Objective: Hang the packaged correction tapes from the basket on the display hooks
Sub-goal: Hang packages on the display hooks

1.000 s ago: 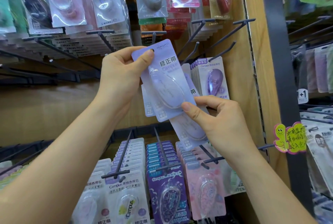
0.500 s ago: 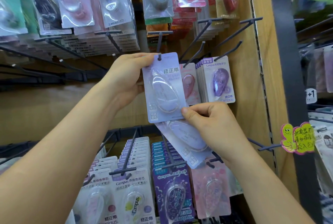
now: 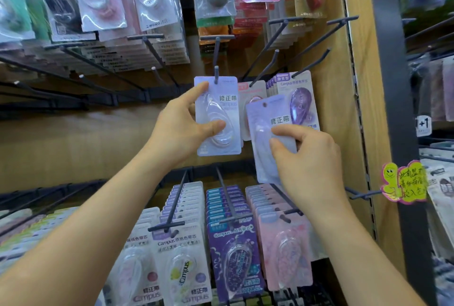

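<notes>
A pale lilac correction tape pack (image 3: 222, 95) hangs on a grey display hook (image 3: 216, 73), whose tip pokes through its hole. My left hand (image 3: 181, 128) pinches this pack, thumb on the clear blister and fingers at its upper left edge. My right hand (image 3: 309, 158) grips a second lilac correction tape pack (image 3: 266, 114), held upright just right of the first and off any hook, its hang hole free. Behind it hang a pink pack (image 3: 253, 94) and a stack of purple Campus packs (image 3: 299, 99). The basket is out of view.
Several bare hooks (image 3: 317, 62) jut out above right, and more (image 3: 103, 69) at left. Full rows of packs hang above (image 3: 152, 5) and below (image 3: 233, 251). A wooden side panel (image 3: 353, 84) closes the shelf at right, with a yellow note tag (image 3: 403, 182).
The first pack has slid onto the hook and hangs straight. My right hand has lifted the second pack from below the first up to its right side.
</notes>
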Motion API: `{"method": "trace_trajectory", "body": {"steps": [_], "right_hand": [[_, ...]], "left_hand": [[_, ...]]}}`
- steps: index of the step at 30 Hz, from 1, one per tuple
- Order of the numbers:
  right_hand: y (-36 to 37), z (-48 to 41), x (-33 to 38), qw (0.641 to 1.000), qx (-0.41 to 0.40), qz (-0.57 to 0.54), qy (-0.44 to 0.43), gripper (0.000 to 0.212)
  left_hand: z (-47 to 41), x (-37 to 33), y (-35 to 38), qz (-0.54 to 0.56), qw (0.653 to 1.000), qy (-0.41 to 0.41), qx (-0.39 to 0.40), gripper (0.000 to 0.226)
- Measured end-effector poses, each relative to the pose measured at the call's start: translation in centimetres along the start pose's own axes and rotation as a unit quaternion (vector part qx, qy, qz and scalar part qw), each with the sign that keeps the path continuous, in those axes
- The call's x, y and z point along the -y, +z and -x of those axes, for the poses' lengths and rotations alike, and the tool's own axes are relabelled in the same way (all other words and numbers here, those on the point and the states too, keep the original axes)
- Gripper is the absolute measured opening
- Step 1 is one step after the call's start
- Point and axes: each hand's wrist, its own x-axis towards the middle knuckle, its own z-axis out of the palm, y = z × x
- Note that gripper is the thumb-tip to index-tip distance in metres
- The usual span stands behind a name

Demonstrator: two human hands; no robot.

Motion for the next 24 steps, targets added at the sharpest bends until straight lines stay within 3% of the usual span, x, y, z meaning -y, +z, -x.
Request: {"method": "trace_trajectory", "body": {"steps": [5,14,18,21,24], "right_hand": [[-0.5,-0.4,-0.8,0.991,-0.037,-0.129,-0.015,0.023],[-0.8,0.0,-0.6,0.941,0.021,-0.333,0.053,0.026],[-1.2,-0.1,-0.5,0.926,0.06,-0.368,0.059,0.029],[-1.4,-0.2,-0.4,0.916,0.095,-0.386,0.045,0.037],[-1.0,-0.3,-0.1,0.913,0.135,-0.385,0.025,0.042]], "left_hand": [[-0.8,1.9,0.9,-0.112,0.994,0.008,-0.016,0.085],[-1.4,2.5,1.8,-0.137,0.991,-0.001,-0.011,0.08],[-0.5,1.4,0.4,-0.176,0.978,0.053,-0.098,0.065],[0.5,-0.6,-0.2,-0.02,0.992,0.104,-0.064,0.031],[1.4,-3.3,0.3,0.169,0.982,0.056,0.064,0.032]]}}
